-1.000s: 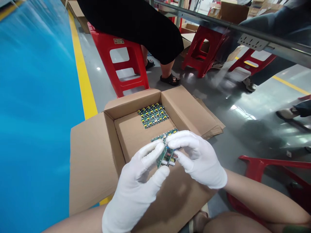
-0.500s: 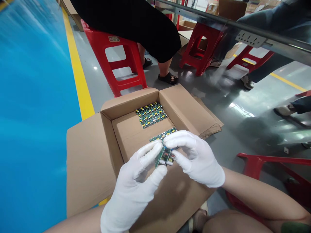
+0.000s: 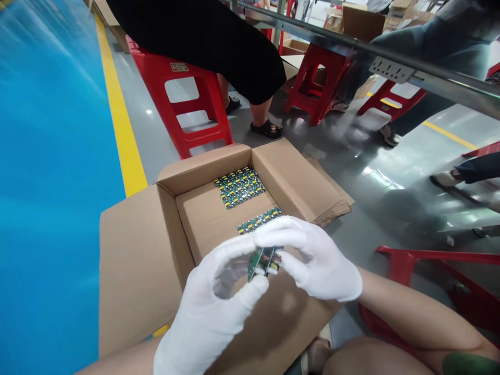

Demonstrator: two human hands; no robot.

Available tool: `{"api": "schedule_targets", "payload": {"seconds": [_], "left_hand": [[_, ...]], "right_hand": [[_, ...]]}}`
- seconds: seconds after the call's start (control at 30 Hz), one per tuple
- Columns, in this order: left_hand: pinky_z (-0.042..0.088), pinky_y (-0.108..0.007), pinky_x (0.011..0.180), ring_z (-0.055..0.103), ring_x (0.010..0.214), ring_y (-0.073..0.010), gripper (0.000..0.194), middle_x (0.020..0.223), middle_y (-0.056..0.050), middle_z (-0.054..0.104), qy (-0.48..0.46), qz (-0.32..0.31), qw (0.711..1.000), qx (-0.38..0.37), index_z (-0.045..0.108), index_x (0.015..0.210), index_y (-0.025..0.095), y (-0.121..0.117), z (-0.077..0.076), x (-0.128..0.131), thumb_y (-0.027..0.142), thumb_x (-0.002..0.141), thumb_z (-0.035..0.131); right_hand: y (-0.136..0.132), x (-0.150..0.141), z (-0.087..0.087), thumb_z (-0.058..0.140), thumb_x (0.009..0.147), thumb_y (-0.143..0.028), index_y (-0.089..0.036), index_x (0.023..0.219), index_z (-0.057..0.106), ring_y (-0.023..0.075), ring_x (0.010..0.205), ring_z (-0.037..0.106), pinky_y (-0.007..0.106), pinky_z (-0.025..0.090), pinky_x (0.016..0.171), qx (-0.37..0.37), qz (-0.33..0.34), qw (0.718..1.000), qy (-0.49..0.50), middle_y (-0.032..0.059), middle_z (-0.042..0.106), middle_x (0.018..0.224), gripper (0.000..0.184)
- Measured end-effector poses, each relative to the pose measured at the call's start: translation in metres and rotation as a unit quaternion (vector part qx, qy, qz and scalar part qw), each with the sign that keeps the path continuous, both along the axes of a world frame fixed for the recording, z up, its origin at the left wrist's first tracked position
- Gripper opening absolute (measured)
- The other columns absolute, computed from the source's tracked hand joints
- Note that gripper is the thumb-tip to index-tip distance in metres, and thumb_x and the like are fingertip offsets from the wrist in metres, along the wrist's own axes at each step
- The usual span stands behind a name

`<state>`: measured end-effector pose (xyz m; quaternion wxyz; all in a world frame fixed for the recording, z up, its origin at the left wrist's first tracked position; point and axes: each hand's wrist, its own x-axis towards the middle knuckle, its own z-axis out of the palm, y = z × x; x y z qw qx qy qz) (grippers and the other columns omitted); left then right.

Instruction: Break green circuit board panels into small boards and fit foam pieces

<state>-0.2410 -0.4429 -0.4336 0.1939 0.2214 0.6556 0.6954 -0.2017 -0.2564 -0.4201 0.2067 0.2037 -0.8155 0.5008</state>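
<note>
Both my hands wear white gloves and pinch a small green circuit board (image 3: pixel 263 260) between them, above an open cardboard box (image 3: pixel 133 260). My left hand (image 3: pixel 214 307) grips the board's left side with thumb and forefinger. My right hand (image 3: pixel 316 260) closes over its top and right side. Inside the box, a panel of green boards with yellow parts (image 3: pixel 239 186) lies flat on a cardboard sheet at the far end. A second strip of boards (image 3: pixel 258 221) lies just beyond my fingers.
A blue surface (image 3: pixel 50 182) fills the left, edged by a yellow floor line (image 3: pixel 117 114). Red plastic stools (image 3: pixel 187 104) stand beyond the box, one with a seated person in black (image 3: pixel 219 41). Another red stool (image 3: pixel 429 271) is at my right. A metal rail (image 3: pixel 390 57) crosses the top right.
My hands have closed in tighter around the small board and shifted slightly lower and left. The view has drifted a little; the box contents stay as they were.
</note>
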Motion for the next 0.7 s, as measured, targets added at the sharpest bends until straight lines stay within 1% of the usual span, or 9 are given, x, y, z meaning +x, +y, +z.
{"api": "schedule_targets", "payload": {"seconds": [0.07, 0.17, 0.27, 0.53, 0.7], "left_hand": [[0.056, -0.027, 0.091, 0.066, 0.103, -0.0182, 0.036, 0.113, -0.003, 0.068, 0.002, -0.01, 1.0, 0.028, 0.066, 0.111, 0.028, 0.0, 0.004, 0.003, 0.012, 0.078, 0.071], [0.056, -0.029, 0.091, 0.064, 0.106, -0.021, 0.039, 0.114, -0.004, 0.066, -0.008, -0.017, 0.998, 0.052, 0.065, 0.11, 0.027, 0.001, 0.008, 0.006, 0.009, 0.077, 0.071], [0.056, -0.028, 0.089, 0.064, 0.106, -0.0205, 0.04, 0.114, -0.004, 0.065, -0.014, -0.017, 0.998, 0.053, 0.065, 0.111, 0.028, 0.002, 0.009, 0.007, 0.007, 0.077, 0.071], [0.054, -0.025, 0.09, 0.062, 0.109, -0.0182, 0.039, 0.116, -0.002, 0.064, -0.011, -0.014, 0.999, 0.035, 0.063, 0.111, 0.03, -0.002, 0.006, 0.009, 0.009, 0.079, 0.071], [0.054, -0.023, 0.089, 0.062, 0.107, -0.0178, 0.038, 0.115, -0.003, 0.064, -0.017, -0.01, 0.999, 0.035, 0.063, 0.11, 0.03, -0.001, 0.008, 0.008, 0.011, 0.079, 0.071]], "right_hand": [[0.001, 0.002, 0.006, 0.047, 0.081, 0.002, -0.021, 0.113, 0.061, 0.0132, 0.096, 0.064, 0.028, 0.055, 0.083, 0.008, 0.025, 1.0, -0.006, 0.0069, 0.065, 0.109, 0.042], [0.003, 0.004, 0.012, 0.047, 0.079, 0.003, -0.023, 0.115, 0.06, 0.0134, 0.095, 0.064, 0.028, 0.055, 0.083, 0.012, 0.038, 0.999, -0.013, 0.0056, 0.065, 0.109, 0.046], [0.003, 0.005, 0.015, 0.048, 0.077, 0.004, -0.023, 0.114, 0.061, 0.0135, 0.095, 0.064, 0.029, 0.055, 0.084, 0.007, 0.038, 0.999, -0.019, 0.0058, 0.066, 0.108, 0.047], [0.001, 0.005, 0.014, 0.046, 0.078, 0.004, -0.021, 0.114, 0.063, 0.0126, 0.096, 0.064, 0.027, 0.055, 0.084, -0.003, 0.035, 0.998, -0.042, 0.0058, 0.066, 0.107, 0.047], [0.0, 0.005, 0.015, 0.047, 0.08, 0.002, -0.022, 0.114, 0.064, 0.0127, 0.094, 0.064, 0.028, 0.056, 0.083, -0.008, 0.031, 0.998, -0.051, 0.0058, 0.067, 0.106, 0.044]]}}
